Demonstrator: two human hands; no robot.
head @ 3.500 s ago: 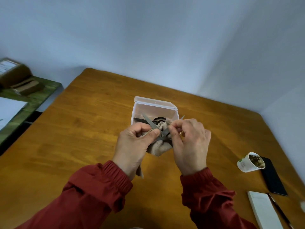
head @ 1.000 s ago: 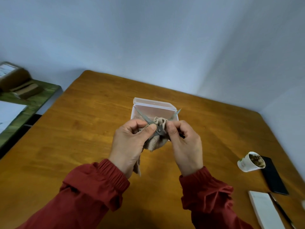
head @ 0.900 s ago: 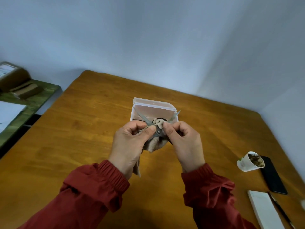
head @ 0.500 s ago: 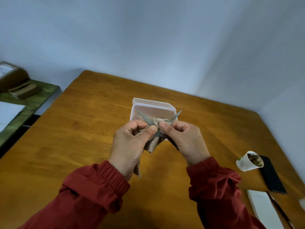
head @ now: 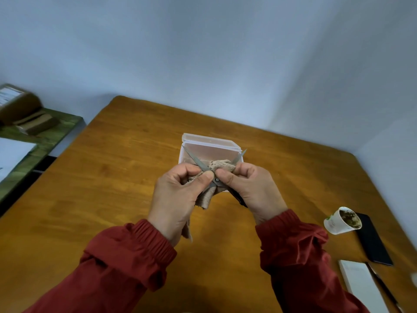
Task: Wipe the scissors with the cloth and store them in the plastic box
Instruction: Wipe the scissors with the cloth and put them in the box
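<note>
Leftmost, a green shelf point(head: 40, 136) stands well apart from the fingers. Next, the left hand point(head: 173, 199) is held above the wooden surface point(head: 112, 177). Its fingers point(head: 203, 179) are curled round a bunched beige cloth point(head: 205, 197), and the thumb presses the cloth against the scissors point(head: 196, 160) near the pivot. One end of the cloth hangs below the left fingers. The scissors are spread in a V, with both tips pointing away from the fingers and over the plastic box point(head: 209, 142). The box sits on the surface just beyond the fingertips, lid open at its far side. The right hand point(head: 250, 188) grips the scissors: its fingers point(head: 228, 177) are curled about the black handle, the thumb beside the pivot and close to the left thumb. Well to the right of the fingers, a paper cup point(head: 340, 221), a black phone point(head: 372, 242) and a white pad point(head: 361, 288) rest on the surface.
</note>
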